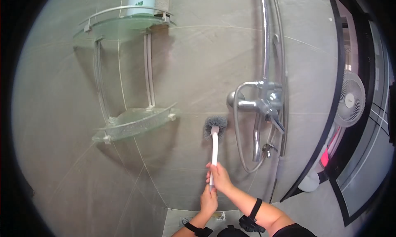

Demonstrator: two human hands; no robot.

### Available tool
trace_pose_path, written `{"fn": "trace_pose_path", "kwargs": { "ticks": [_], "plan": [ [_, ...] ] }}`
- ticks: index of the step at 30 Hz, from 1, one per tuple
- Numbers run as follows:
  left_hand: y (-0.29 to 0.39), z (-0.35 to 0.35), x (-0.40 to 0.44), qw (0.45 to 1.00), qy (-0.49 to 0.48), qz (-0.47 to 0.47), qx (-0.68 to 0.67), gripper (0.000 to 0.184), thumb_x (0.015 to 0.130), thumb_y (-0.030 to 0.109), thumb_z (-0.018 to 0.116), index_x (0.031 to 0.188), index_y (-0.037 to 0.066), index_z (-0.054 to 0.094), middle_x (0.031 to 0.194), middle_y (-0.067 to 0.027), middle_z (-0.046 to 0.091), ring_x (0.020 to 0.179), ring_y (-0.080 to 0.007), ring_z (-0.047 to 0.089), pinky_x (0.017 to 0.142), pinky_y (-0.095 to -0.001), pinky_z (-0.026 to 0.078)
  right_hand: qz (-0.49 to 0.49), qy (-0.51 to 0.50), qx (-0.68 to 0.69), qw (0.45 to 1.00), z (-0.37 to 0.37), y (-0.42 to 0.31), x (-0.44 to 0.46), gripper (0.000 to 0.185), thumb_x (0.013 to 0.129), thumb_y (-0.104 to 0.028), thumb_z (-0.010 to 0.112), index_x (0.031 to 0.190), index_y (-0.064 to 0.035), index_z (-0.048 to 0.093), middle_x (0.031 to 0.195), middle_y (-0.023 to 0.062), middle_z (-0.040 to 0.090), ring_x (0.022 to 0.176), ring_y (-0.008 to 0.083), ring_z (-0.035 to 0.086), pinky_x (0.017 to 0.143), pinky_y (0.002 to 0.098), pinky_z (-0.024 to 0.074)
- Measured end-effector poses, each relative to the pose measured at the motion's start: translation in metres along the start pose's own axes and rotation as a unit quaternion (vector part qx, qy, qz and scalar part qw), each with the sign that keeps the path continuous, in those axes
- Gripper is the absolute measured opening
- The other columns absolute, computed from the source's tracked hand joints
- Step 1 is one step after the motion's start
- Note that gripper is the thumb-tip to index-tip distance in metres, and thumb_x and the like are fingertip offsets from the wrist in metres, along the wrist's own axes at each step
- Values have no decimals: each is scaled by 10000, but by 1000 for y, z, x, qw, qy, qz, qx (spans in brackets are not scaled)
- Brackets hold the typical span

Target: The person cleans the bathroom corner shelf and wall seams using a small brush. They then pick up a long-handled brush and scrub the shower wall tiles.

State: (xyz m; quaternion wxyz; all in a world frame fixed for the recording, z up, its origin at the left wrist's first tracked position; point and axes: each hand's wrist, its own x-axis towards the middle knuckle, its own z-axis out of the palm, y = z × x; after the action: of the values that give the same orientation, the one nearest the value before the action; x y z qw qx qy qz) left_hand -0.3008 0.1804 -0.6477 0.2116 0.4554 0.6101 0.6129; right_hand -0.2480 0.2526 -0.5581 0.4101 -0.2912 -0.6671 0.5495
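Note:
A toilet brush (215, 148) with a long white handle and a round head of grey bristles is held upright in both hands. Its bristles are against or very close to the grey tiled wall (198, 80), left of the shower mixer. My right hand (220, 177) wraps round the lower handle. Just below it, my left hand (208, 200) grips the handle's grey end. Both sets of fingers are closed. Black straps cross both forearms.
The chrome shower mixer (268, 101) and its looped hose (237, 138) are right of the brush. A two-tier glass corner shelf (132, 123) hangs at left, with a bottle (141, 2) on top. A fan (350, 100) stands past the black-edged opening. A drain (184, 222) is in the floor.

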Motion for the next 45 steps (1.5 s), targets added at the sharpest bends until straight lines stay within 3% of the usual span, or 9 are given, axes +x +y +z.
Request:
{"fn": "trace_pose_path", "kwargs": {
  "ticks": [2, 5, 12, 22, 26, 30, 32, 34, 45],
  "plan": [
    [5, -12, -8, 1000, -11, -18, 1, 243, 941, 251, 460, 996, 21, 512, 645, -162, 577, 604, -339, 598, 567, -445, 442, -132, 0, -164, 978, -21, 46, -40, 318, 983, -238, 407, 1214, -30, 472, 866, 124, 619, 766, 193, 636, 691, 320, 510],
    [41, -45, 8, 999, -38, -17, 26, 263, 947, 287, 465, 945, 28, 505, 605, -127, 548, 557, -302, 569, 539, -417, 431, -34, -140, -358, 922, -110, 47, -158, 363, 955, -247, 452, 1260, -52, 484, 1181, 145, 590, 1081, 311, 567, 905, 365, 449],
    [59, -83, 37, 995, -94, 24, 35, 279, 957, 311, 451, 878, 46, 492, 560, -49, 517, 507, -175, 536, 492, -343, 414, 551, -58, -544, 631, -340, -76, -506, 422, 934, -368, 454, 1213, -63, 537, 1113, 144, 606, 1020, 299, 579, 875, 377, 461],
    [106, -79, 42, 955, -185, -24, -231, 242, 983, 312, 403, 871, 100, 433, 555, 22, 407, 402, -76, 373, 359, -235, 309, 409, 12, -829, 380, -135, -427, -254, 551, 922, -491, 445, 1113, 3, 596, 959, 128, 650, 899, 241, 615, 799, 383, 487],
    [140, -93, 44, 926, -175, -49, -331, 248, 984, 313, 394, 856, 106, 439, 563, 20, 421, 396, -78, 374, 350, -238, 304, 290, -42, -831, 473, -23, -410, -107, 618, 917, -541, 441, 1073, 30, 620, 898, 121, 668, 850, 218, 629, 768, 385, 498],
    [40, -63, 29, 968, -108, -6, -227, 246, 974, 286, 411, 809, 106, 444, 544, 19, 446, 389, -89, 407, 344, -256, 317, 59, -80, -469, 878, 6, -197, 16, 605, 921, -574, 398, 1064, -26, 612, 899, 126, 660, 812, 219, 619, 683, 393, 501],
    [16, -67, -12, 953, -124, -115, -251, 224, 974, 267, 410, 830, 104, 459, 558, 14, 467, 405, -94, 437, 348, -266, 337, -28, -63, -191, 979, 24, -62, 35, 434, 958, -465, 396, 968, -61, 554, 822, 93, 628, 745, 176, 615, 648, 353, 517],
    [-6, -66, -32, 924, -149, -158, -314, 215, 976, 265, 401, 884, 93, 492, 561, 14, 472, 417, -101, 450, 359, -271, 350, 69, 60, 5, 996, 75, -6, -11, 304, 969, -375, 423, 943, -77, 479, 622, 48, 517, 520, 174, 552, 463, 337, 471],
    [64, -69, 84, 984, 0, 20, -178, 374, 986, 341, 381, 913, 10, 539, 542, -38, 510, 469, -135, 507, 433, -318, 376, -199, 65, -42, 977, 82, -79, 91, 372, 977, -409, 385, 772, -99, 411, 533, 10, 439, 374, 124, 416, 339, 286, 356]
  ]
}}
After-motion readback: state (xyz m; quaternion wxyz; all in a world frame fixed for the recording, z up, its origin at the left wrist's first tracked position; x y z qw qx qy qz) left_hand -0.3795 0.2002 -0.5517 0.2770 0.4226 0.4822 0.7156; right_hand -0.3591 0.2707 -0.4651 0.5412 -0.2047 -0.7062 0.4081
